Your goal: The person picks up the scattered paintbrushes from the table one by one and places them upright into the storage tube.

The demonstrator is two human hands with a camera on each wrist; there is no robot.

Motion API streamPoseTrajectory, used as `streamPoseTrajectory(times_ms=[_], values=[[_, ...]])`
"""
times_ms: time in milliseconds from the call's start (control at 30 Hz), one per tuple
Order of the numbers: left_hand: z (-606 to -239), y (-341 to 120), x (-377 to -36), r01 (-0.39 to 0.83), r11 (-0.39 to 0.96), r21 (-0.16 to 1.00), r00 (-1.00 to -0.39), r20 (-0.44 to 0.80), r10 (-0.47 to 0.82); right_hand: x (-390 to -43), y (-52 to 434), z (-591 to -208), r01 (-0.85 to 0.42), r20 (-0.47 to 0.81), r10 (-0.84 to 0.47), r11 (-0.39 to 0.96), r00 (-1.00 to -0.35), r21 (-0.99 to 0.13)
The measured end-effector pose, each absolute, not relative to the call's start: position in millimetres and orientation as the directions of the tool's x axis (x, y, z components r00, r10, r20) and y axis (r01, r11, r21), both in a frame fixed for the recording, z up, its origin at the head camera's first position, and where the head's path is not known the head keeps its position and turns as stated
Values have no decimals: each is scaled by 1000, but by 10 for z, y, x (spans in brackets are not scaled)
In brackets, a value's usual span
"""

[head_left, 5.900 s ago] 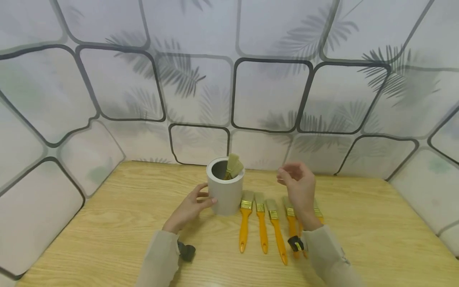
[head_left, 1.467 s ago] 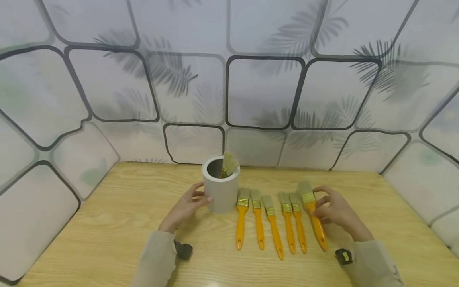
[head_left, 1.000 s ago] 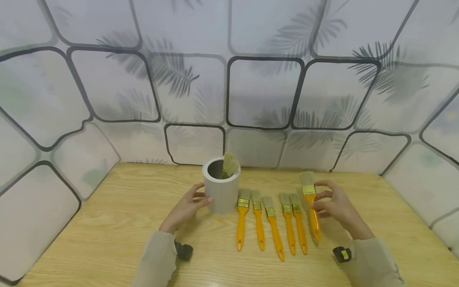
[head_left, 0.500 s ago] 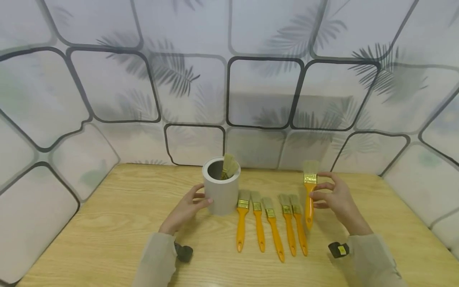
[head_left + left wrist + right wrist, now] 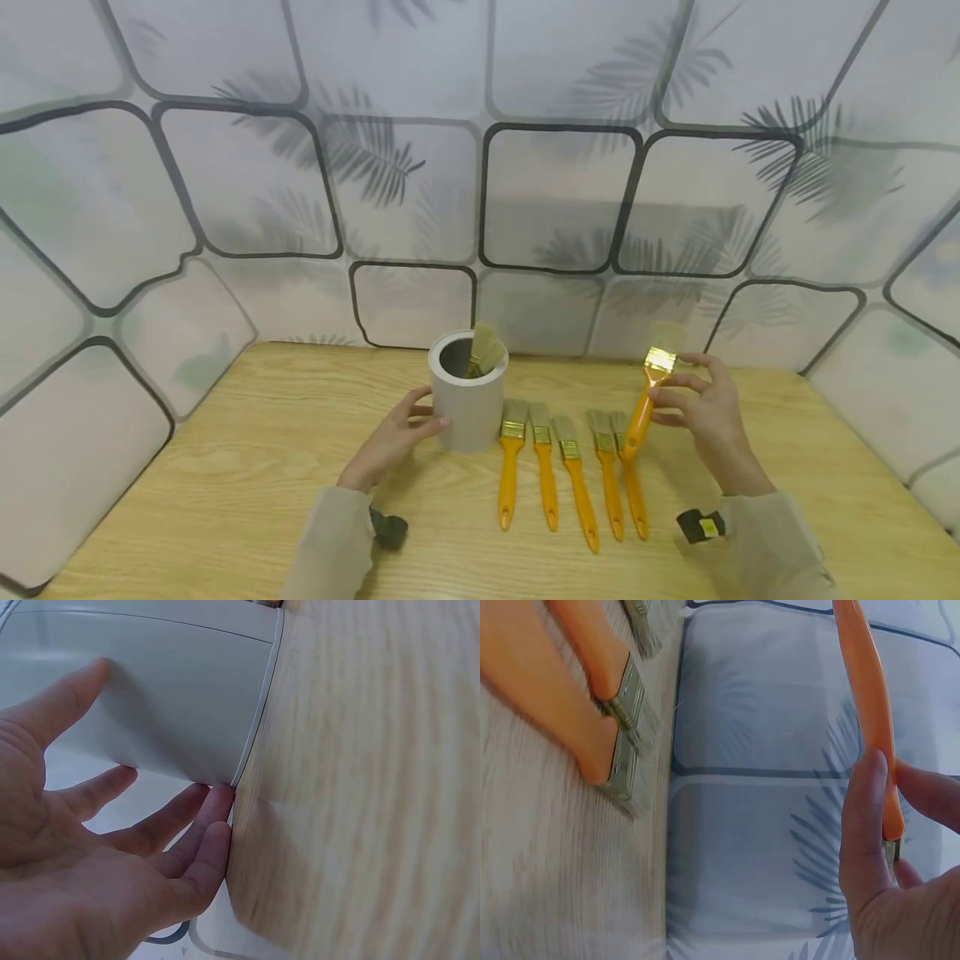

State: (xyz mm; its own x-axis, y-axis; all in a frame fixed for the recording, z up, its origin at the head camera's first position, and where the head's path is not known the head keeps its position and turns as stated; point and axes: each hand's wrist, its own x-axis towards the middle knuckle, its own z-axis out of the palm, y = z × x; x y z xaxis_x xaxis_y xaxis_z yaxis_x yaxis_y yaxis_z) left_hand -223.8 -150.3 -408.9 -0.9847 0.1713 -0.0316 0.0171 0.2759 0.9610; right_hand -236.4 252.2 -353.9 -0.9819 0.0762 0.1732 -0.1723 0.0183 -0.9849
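A light grey cylindrical can (image 5: 468,412) stands upright on the table, with bristle ends of paintbrushes (image 5: 486,353) showing above its rim. My left hand (image 5: 393,441) rests against the can's left side; thumb and fingertips touch its wall, fingers fairly straight, as the left wrist view (image 5: 112,847) also shows. My right hand (image 5: 708,410) pinches an orange-handled paintbrush (image 5: 640,422) between thumb and fingers. That brush is raised off the table, bristles up and tilted right, its handle end in front of a lying brush. Its handle (image 5: 870,697) shows in the right wrist view.
Several orange-handled paintbrushes (image 5: 576,492) lie in a row on the wooden table (image 5: 247,467), right of the can, bristles toward the back wall (image 5: 555,200). The patterned wall coverings rise along the table's back and both sides.
The right hand went from above the row to the rightmost paintbrush, took hold of it, lifted it and tilted its bristles rightward. The left hand has stayed at the can.
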Motion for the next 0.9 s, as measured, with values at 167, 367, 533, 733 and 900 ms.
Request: streamPoseTrajectory(times_ms=[167, 367, 533, 733, 900], values=[[-4105, -1485, -2249, 17, 264, 964, -985, -30, 172, -2346, 2453, -3522, -180, 167, 123, -102, -978, -978], [-4103, -1475, -2254, 15, 264, 964, -985, -30, 169, -2344, 2320, -3491, -219, 183, 183, -197, -966, -956], [-4099, -1471, -2252, 12, 266, 964, -986, -32, 163, -2366, 2197, -3459, -244, 167, 261, -301, -951, -922], [-4094, -1476, -2251, 17, 265, 964, -986, -28, 166, -2385, 2059, -3410, -286, 157, 334, -384, -929, -878], [-4082, -1490, -2241, 16, 267, 964, -985, -30, 168, -2398, 1950, -3393, -313, 166, 361, -401, -918, -861]])
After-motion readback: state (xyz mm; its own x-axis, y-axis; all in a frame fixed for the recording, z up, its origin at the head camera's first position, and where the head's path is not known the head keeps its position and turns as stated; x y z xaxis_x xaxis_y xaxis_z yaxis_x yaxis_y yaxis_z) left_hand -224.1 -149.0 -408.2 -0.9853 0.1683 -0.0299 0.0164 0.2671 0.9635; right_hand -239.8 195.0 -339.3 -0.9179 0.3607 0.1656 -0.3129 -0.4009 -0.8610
